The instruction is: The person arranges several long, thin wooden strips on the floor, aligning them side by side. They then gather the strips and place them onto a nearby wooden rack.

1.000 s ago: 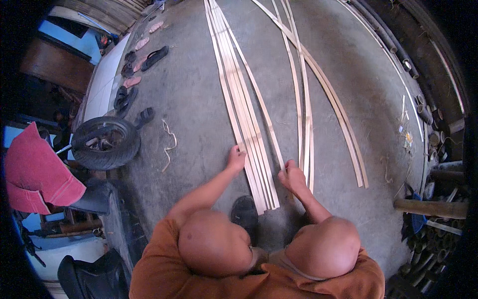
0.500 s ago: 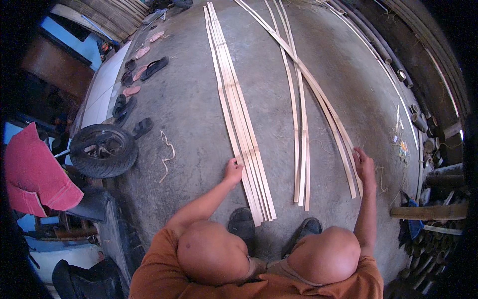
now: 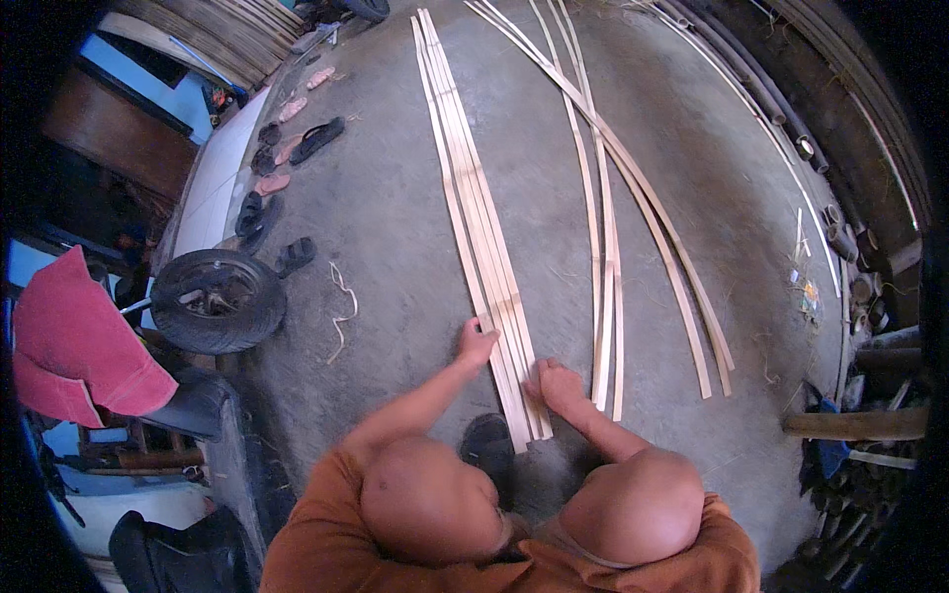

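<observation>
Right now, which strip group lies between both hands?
The leftmost bundle: left hand at its left edge, right hand at its right. The middle group and right group cross, farther right.

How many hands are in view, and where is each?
2. The left hand is at the left edge of the bamboo strip bundle; the right hand is at its right edge, closer to the body. Neither is hidden.

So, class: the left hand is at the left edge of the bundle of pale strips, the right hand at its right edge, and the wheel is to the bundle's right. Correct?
No: the head view shows the wheel to the left of the strip bundle. The rest stands: left hand at its left edge, right hand at its right edge.
</observation>
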`<state>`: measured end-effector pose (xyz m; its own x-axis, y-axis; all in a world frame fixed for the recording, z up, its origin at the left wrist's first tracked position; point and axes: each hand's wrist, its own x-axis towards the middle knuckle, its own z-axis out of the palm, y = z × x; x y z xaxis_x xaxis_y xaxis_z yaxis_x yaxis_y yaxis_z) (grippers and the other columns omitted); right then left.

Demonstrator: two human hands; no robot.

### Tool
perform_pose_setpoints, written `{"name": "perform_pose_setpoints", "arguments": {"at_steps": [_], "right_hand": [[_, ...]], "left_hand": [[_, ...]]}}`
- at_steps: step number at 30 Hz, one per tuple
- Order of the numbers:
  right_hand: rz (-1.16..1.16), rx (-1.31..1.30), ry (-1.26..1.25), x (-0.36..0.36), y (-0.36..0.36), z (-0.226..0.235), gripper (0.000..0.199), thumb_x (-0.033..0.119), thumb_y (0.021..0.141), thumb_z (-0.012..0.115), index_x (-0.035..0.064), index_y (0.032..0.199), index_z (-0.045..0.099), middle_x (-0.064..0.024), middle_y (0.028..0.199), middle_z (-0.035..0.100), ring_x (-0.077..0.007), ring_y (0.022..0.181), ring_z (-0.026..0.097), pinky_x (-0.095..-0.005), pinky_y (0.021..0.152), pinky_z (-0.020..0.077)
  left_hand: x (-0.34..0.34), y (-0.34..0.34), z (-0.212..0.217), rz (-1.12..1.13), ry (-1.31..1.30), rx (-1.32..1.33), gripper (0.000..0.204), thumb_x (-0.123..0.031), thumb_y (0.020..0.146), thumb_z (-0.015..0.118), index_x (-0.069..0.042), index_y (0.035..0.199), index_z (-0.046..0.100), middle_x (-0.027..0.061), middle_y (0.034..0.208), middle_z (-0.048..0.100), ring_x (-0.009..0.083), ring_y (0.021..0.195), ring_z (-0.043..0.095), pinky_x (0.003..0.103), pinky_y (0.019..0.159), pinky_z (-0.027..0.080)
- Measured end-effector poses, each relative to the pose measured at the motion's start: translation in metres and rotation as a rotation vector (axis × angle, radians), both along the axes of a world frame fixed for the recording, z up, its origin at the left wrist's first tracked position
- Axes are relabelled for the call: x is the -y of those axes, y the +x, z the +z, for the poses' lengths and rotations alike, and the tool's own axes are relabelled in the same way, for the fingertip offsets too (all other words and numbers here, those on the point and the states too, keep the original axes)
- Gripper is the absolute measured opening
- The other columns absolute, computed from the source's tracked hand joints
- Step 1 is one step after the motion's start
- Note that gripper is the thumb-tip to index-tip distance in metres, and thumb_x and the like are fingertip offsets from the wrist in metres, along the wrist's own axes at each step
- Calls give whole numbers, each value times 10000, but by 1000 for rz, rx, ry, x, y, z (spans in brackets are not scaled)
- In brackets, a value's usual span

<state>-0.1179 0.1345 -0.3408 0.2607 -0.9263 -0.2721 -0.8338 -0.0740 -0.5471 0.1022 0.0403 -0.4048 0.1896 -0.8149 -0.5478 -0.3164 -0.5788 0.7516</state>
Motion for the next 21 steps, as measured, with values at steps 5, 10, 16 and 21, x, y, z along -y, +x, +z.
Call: {"name": "perform_pose_setpoints", "arguments": {"at_steps": [5,10,16,21], "right_hand": [[-282,154,127,8,-15,12,369,337,948,599,-15,1050,556,-292,865,669,-488,847,663,-523,754,536],[-507,606,-23,15,-59,43,241,230,969,645,19,1059,573,-160,725,653,-256,610,625,-401,576,486],[-648,717,-148,6,-73,45,216,232,1027,579,16,1034,580,-27,594,565,-80,530,495,-312,483,397],[-673,386,-251,8,-84,24,246,242,1001,583,23,1113,578,-233,726,674,-410,665,688,-473,593,512]], "left_hand": [[-11,5,-22,-20,-59,-107,633,-113,903,718,-56,1394,323,188,1131,653,246,924,681,395,727,587],[-10,4,-19,16,-56,-13,612,-129,843,746,-33,1329,387,178,1111,646,263,981,666,393,859,543],[-7,-2,-13,-19,-92,-26,615,-125,864,750,-21,1325,357,181,1130,619,258,1027,649,396,877,542],[-13,-8,26,-207,-73,271,797,-278,790,818,-30,1381,344,237,1227,628,356,1100,648,450,961,507]]}}
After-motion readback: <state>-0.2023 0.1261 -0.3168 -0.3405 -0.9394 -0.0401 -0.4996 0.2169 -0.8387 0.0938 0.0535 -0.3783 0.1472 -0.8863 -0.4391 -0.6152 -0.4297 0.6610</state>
